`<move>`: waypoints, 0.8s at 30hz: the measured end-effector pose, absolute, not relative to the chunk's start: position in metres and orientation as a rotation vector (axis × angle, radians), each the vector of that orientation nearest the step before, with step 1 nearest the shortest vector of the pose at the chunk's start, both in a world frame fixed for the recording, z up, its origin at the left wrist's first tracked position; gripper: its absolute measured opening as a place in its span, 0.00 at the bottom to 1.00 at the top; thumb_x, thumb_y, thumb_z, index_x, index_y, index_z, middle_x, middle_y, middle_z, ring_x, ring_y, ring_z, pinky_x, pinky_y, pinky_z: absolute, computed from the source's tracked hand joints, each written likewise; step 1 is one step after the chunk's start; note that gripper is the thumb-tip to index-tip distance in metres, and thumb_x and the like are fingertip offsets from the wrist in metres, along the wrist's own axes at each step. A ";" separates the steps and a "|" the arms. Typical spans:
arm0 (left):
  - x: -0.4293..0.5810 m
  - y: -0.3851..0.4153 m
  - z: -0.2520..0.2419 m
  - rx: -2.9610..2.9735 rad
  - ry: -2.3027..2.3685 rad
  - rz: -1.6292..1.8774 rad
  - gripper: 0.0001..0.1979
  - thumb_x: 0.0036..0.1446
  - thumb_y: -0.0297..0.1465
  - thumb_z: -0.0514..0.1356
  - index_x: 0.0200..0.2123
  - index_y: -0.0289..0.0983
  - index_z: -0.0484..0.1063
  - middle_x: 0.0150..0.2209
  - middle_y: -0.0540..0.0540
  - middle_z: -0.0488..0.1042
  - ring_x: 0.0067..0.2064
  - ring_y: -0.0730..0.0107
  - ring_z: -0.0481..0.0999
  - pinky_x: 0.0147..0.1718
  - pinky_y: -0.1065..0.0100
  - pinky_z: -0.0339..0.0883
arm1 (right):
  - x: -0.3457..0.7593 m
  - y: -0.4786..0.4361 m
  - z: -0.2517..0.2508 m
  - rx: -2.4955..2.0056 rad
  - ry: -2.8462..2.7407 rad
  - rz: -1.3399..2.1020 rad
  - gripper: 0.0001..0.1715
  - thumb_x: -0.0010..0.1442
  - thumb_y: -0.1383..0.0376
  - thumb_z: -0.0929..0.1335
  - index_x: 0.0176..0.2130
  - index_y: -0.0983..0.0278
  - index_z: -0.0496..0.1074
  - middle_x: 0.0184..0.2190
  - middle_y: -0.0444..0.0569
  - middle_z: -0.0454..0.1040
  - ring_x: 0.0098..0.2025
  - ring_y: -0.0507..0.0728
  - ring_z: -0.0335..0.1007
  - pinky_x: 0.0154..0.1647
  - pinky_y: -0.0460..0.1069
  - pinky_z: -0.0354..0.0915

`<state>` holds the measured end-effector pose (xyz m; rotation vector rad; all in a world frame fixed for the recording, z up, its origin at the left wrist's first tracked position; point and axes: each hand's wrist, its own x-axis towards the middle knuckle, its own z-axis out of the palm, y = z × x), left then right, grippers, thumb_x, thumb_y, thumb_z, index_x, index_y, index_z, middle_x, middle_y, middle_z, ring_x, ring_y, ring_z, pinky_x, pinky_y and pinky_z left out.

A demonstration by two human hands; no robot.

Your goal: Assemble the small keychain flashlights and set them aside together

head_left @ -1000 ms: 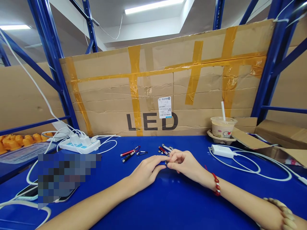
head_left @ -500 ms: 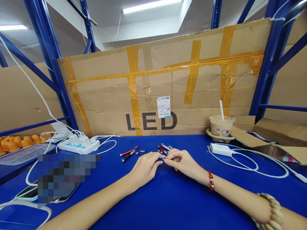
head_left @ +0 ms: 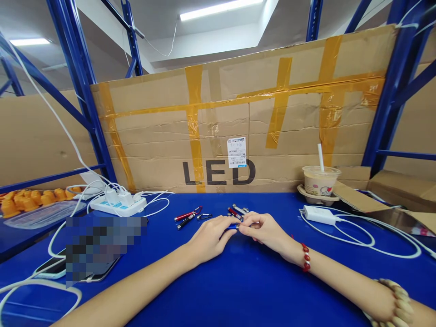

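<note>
Over the middle of the table (head_left: 238, 290), my two hands meet around a slim blue metal tube (head_left: 233, 226) that looks like a mini flashlight. My left hand (head_left: 211, 236) is closed on its body, mostly covering it. Fingertips of my right hand (head_left: 264, 230) pinch its silvery right end. Left of my hands lie a red mini flashlight (head_left: 184, 216) with a clip, a black one (head_left: 185, 221) and a small dark clip (head_left: 204, 216). Just behind my fingers are another red one (head_left: 235, 213) and a silver one (head_left: 240, 209), partly hidden.
A white power strip (head_left: 117, 205) with cables stands at the left, near phones (head_left: 102, 271) partly blurred out. Orange pieces (head_left: 30, 200) lie farther left. At the right are a drink cup (head_left: 320, 180) with a straw, a white charger (head_left: 319, 215) and cardboard (head_left: 357, 197).
My hands have parted slightly, and more of the blue tube shows between the fingers. The whole view has shifted a little, so everything appears farther right.
</note>
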<state>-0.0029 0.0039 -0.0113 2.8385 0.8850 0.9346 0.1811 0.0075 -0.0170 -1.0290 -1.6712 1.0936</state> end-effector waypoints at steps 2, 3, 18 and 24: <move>-0.003 0.004 -0.011 2.849 0.860 0.941 0.12 0.60 0.30 0.48 0.46 0.38 0.63 0.45 0.48 0.70 0.46 0.72 0.69 0.46 0.69 0.63 | 0.181 0.007 -0.016 -1.022 -1.661 1.103 0.24 0.37 0.51 0.72 0.20 0.69 0.65 0.26 0.44 0.63 0.17 0.43 0.56 0.16 0.43 0.51; -0.004 0.003 -0.011 2.853 0.847 0.942 0.12 0.60 0.30 0.48 0.46 0.38 0.63 0.45 0.48 0.70 0.46 0.72 0.69 0.46 0.69 0.63 | 0.180 0.006 -0.016 -1.020 -1.660 1.107 0.24 0.37 0.51 0.72 0.20 0.68 0.65 0.25 0.43 0.63 0.17 0.43 0.55 0.16 0.43 0.51; -0.002 0.004 -0.011 2.936 0.900 0.929 0.11 0.61 0.29 0.46 0.42 0.36 0.65 0.37 0.47 0.72 0.37 0.69 0.69 0.39 0.67 0.64 | 0.182 0.008 -0.015 -1.162 -1.702 1.001 0.22 0.39 0.52 0.71 0.25 0.67 0.65 0.11 0.39 0.59 0.16 0.46 0.53 0.18 0.43 0.47; -0.002 0.007 -0.014 2.981 1.000 0.963 0.13 0.61 0.30 0.45 0.43 0.36 0.66 0.37 0.47 0.73 0.36 0.67 0.70 0.37 0.66 0.65 | 0.181 0.008 -0.015 -1.141 -1.721 0.958 0.22 0.41 0.51 0.70 0.25 0.67 0.66 0.11 0.39 0.57 0.16 0.46 0.53 0.17 0.43 0.47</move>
